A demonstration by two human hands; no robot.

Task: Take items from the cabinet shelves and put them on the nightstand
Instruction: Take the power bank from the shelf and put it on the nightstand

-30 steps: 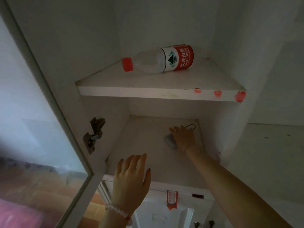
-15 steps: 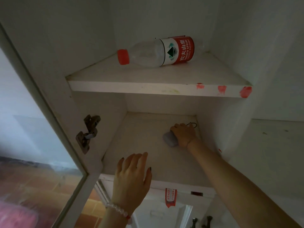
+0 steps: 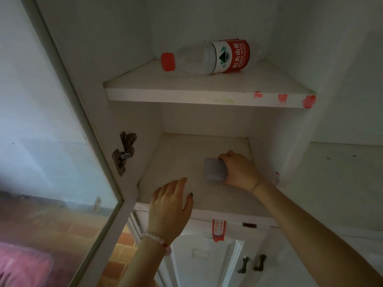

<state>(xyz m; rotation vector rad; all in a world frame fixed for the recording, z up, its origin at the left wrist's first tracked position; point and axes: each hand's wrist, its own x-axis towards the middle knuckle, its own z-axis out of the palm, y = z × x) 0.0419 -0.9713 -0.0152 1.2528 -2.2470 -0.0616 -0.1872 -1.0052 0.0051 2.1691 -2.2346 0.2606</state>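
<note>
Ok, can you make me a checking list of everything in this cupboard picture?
Surface: lower shelf, bare and dusty-looking; upper shelf with red marks on its front edge.
Job's things: water bottle lying on its side on the upper shelf; small grey case on the lower shelf.
Clutter: nothing seen.
Hands: right hand closed on the grey case; left hand open, empty.
Cables: nothing seen.
Surroundings: glass door open at left; lower cabinet handles.

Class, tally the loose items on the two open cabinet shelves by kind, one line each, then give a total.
Clear plastic water bottle with red cap and red label, lying on the upper shelf: 1
Small grey rounded case, gripped by the right hand: 1
Total: 2
</note>
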